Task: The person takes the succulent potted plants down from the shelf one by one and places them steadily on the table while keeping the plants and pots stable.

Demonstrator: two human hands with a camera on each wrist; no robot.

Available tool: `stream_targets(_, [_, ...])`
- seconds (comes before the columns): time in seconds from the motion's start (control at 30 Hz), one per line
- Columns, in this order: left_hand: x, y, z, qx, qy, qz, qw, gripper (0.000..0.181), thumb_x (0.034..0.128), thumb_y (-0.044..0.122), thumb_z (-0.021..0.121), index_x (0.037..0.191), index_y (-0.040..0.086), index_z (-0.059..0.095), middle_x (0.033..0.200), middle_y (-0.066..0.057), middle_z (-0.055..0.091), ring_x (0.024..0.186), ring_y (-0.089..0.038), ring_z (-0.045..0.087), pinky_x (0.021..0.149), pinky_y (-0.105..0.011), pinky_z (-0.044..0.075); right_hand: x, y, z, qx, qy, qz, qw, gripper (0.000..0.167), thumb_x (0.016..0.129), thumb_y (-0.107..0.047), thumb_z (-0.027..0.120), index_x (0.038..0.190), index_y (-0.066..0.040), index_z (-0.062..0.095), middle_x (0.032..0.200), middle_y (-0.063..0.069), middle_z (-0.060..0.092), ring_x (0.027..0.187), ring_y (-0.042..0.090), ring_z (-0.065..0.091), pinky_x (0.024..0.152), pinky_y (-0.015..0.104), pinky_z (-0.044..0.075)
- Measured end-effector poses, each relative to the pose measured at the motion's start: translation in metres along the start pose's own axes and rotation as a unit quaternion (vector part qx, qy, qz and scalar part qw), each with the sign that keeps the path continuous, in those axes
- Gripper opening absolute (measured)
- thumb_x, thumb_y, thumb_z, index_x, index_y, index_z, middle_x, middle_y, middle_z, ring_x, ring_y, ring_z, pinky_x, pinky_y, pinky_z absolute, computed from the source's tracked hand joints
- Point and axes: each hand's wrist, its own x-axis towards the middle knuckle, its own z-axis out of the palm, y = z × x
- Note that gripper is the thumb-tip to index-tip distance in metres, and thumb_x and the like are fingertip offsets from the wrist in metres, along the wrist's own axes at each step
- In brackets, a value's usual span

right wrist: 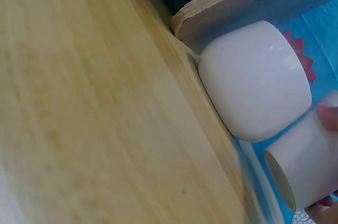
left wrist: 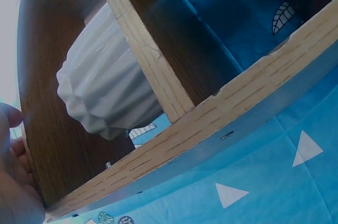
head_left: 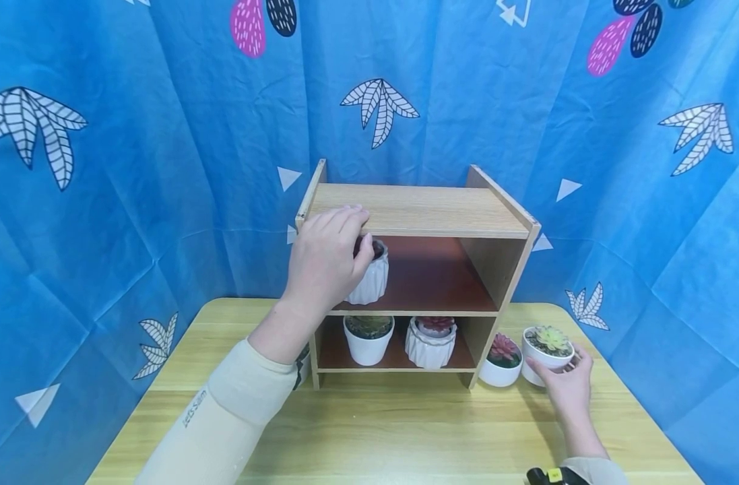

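Observation:
My right hand (head_left: 566, 384) grips a white pot with a pale green succulent (head_left: 548, 347), thumb on the near side. In the right wrist view the underside of this pot (right wrist: 306, 166) shows, tilted and off the table. Close beside it stands a white pot with a pink succulent (head_left: 500, 364). My left hand (head_left: 327, 252) rests on the top board of a small wooden shelf (head_left: 424, 209) at its left front edge, thumb hanging over the front. A ribbed white pot (head_left: 372, 279) stands under that board, partly hidden by the hand and apart from it in the left wrist view.
On the lowest shelf stand a smooth white pot with a green plant (head_left: 369, 340) and a ribbed white pot with a dark red succulent (head_left: 431, 343). Another pot (head_left: 302, 367) shows partly behind the left forearm. A blue patterned cloth (head_left: 223, 168) surrounds the wooden table (head_left: 375, 431).

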Motion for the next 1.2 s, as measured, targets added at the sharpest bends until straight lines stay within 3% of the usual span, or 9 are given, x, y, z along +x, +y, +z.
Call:
stream_targets(0.9, [0.001,0.001,0.0,0.001,0.0,0.001,1.0,0.038,0.0977,0.029,0.054,0.125,0.008,0.069,0.129,-0.009,0.067,0.121,-0.025,0.062,0.106,-0.042,0.045,0.005,0.009,-0.004,-0.038,-0.054,0.017,0.9976,0.113,0.081,-0.023,0.085,0.156,-0.007,0.001,0.155,0.034,0.022,0.142,0.047,0.027,0.12,0.055,0.017])
stream_targets(1.2, [0.0,0.0,0.001,0.0,0.0,-0.001,1.0,0.038,0.0977,0.029,0.053,0.125,0.008,0.069,0.13,-0.008,0.067,0.121,-0.025,0.062,0.106,-0.042,0.045,0.008,0.011,-0.005,-0.052,-0.078,0.021,0.9954,0.114,0.081,-0.015,0.084,0.155,-0.005,-0.002,0.155,0.037,0.019,0.142,0.051,0.023,0.119,0.059,0.014])
